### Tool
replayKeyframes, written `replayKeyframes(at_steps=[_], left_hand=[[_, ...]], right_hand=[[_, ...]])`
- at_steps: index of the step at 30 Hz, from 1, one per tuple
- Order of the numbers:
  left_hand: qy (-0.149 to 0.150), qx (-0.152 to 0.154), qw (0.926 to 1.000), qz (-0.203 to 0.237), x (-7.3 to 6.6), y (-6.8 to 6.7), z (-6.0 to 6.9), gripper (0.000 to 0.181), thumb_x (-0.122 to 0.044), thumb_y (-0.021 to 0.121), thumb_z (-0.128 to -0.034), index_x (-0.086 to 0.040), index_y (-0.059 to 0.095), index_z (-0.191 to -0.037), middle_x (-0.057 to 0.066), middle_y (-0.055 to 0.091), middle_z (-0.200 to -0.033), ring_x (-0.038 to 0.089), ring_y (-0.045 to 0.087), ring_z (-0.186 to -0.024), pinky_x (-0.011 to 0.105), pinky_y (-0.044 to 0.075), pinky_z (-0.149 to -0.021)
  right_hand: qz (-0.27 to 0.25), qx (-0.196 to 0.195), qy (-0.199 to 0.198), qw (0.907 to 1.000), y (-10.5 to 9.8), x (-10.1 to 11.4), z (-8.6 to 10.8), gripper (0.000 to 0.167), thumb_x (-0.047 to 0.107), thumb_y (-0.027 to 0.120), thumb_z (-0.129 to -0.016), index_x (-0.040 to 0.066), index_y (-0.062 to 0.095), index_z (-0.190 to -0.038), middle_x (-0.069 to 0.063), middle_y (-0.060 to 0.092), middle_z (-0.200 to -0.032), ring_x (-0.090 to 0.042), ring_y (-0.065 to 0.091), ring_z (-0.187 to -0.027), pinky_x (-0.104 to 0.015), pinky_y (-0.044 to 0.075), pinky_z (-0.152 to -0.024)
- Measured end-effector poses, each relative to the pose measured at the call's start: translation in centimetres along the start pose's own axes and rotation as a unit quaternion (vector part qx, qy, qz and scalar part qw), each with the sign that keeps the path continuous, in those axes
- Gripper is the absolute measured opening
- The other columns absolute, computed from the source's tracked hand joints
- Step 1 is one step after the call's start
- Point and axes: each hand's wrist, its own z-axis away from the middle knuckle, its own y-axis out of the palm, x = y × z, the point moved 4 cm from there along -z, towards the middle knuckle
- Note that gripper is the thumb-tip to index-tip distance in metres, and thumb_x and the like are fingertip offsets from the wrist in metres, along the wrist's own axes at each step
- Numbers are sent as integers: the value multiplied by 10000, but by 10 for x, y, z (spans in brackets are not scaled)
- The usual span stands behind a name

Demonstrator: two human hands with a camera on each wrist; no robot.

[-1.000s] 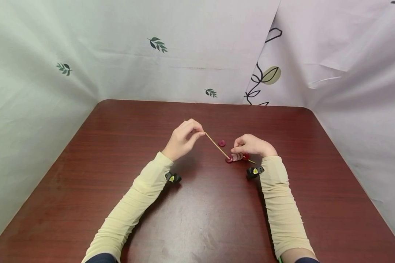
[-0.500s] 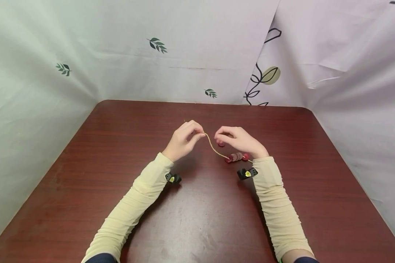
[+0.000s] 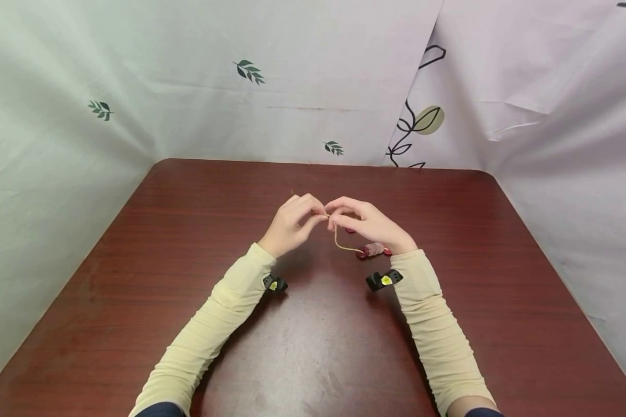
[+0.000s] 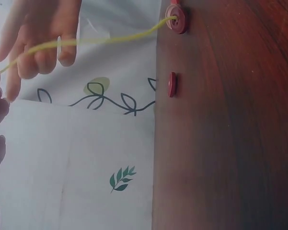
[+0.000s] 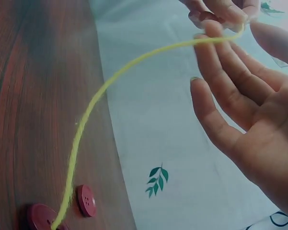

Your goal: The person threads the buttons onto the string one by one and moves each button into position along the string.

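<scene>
My left hand (image 3: 294, 223) pinches the end part of a thin yellow string (image 3: 346, 249) above the table. My right hand (image 3: 367, 223) is close against the left fingertips, its thumb and index finger apart around the string, which crosses its fingers (image 5: 218, 72) in the right wrist view. From there the string sags to a row of threaded buttons (image 3: 372, 249), dark red and pinkish, lying on the table under the right hand. A loose dark red button (image 5: 86, 201) lies by them; in the head view the right hand partly covers it.
The brown wooden table (image 3: 292, 347) has rounded far corners. White cloth (image 3: 198, 104) printed with leaves hangs behind it and at both sides. Each wrist wears a small black camera (image 3: 384, 280).
My right hand has left the threaded buttons and moved left and away, up to the left fingertips. The string has gone from taut to slack. The left hand has barely moved.
</scene>
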Motion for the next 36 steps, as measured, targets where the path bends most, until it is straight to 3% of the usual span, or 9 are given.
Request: replayKeyframes(at_steps=[7,11,14,18,21,30,36], left_hand=[[31,86,9999,-112,0,2,0,96,-66,736,-832,-77,642,-851,14,647,-803,149,545,-728,291,409,-701],[-145,310,9993,-125,1,5,1,97,-85,738,-838,-86,643,-860,10,642,-805,153,558,-742,296,411,-717],[-506,687,9963,-119,2,9,2,126,-142,738,-852,-95,643,-920,9,646,-861,146,579,-809,304,427,-762],[-1073,1251,9863,-83,5,13,3,256,-230,739,-857,-104,631,-1053,11,648,-990,142,594,-936,329,441,-850],[-1332,1611,9779,-62,8,17,5,332,-265,725,-869,-106,615,-1139,21,645,-1085,173,599,-1019,360,436,-895],[-1668,2481,9539,-252,16,30,12,446,-336,677,-903,-101,573,-1267,57,636,-1239,198,558,-1193,412,412,-990],[-1651,2801,9446,-446,22,42,6,467,-347,682,-896,-102,568,-1277,50,639,-1242,207,564,-1195,418,419,-988]], right_hand=[[272,-445,344,9980,-4,0,2,162,221,603,-958,116,660,-1067,-20,574,-729,-351,544,-732,-262,456,-653],[394,-615,508,9960,-7,-2,3,159,239,637,-937,93,670,-989,22,566,-692,-219,549,-698,-263,439,-669],[421,-640,555,9955,-10,-4,4,157,222,649,-929,74,675,-974,50,564,-673,-172,543,-693,-263,440,-671],[551,-650,509,9951,-14,-5,6,124,215,663,-920,95,687,-945,44,581,-668,-211,565,-714,-264,444,-690],[637,-647,532,9944,-17,-5,7,110,227,671,-914,118,685,-925,28,593,-674,-191,574,-720,-264,440,-701],[768,-633,669,9928,-27,-12,10,174,247,668,-915,75,684,-938,30,598,-690,-152,532,-726,-285,423,-708],[673,-613,749,9930,-30,-14,13,211,256,666,-917,52,677,-968,9,602,-697,-161,525,-730,-297,420,-707]])
